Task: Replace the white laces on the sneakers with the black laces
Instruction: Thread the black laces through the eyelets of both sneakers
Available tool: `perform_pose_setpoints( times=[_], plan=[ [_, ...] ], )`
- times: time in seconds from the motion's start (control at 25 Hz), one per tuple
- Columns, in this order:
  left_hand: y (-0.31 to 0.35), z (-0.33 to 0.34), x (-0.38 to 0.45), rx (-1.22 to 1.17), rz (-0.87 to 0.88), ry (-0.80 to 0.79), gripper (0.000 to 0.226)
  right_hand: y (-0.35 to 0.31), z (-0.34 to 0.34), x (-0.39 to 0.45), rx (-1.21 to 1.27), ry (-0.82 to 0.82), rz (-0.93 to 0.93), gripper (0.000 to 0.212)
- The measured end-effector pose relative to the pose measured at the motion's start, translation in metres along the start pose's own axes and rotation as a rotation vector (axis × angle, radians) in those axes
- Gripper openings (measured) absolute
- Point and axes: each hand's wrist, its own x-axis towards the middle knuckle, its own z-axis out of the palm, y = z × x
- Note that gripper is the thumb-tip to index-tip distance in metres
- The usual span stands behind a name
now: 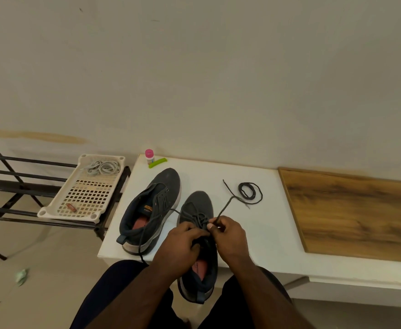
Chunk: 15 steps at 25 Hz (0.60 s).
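While the right hand (228, 236) pinches the black lace (223, 210), the left hand's (182, 245) grip is probably hidden.

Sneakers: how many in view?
2. One sneaker lies unlaced on the white table, left of the other sneaker, which both hands work on at the near edge. None seem hidden.

Two dark grey sneakers (152, 210) side by side on white tabletop (254, 233), coiled black lace (250, 193) to their right, pink-capped bottle (149, 156) behind, cream perforated plastic tray (85, 193) holding white laces (103, 167) left on black metal rack (9, 181).
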Motion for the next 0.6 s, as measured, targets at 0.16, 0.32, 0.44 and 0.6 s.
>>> perform_pose_setpoints(
  times=[0.16,0.32,0.44,0.6],
  plan=[
    [0.001,-0.001,0.001,0.014,-0.03,0.005,0.043,-0.009,-0.005,0.002,0.163,0.228,-0.04,0.007],
    [0.0,-0.001,0.0,0.008,-0.009,-0.007,0.044,-0.004,-0.004,-0.003,0.078,0.028,0.003,0.008],
    [0.001,0.0,0.0,0.013,-0.017,0.011,0.044,-0.007,-0.001,-0.002,0.022,0.069,0.0,0.004],
    [0.002,0.0,0.001,0.018,-0.025,0.006,0.043,-0.012,-0.012,-0.005,0.199,0.222,-0.066,0.005]
  ],
)
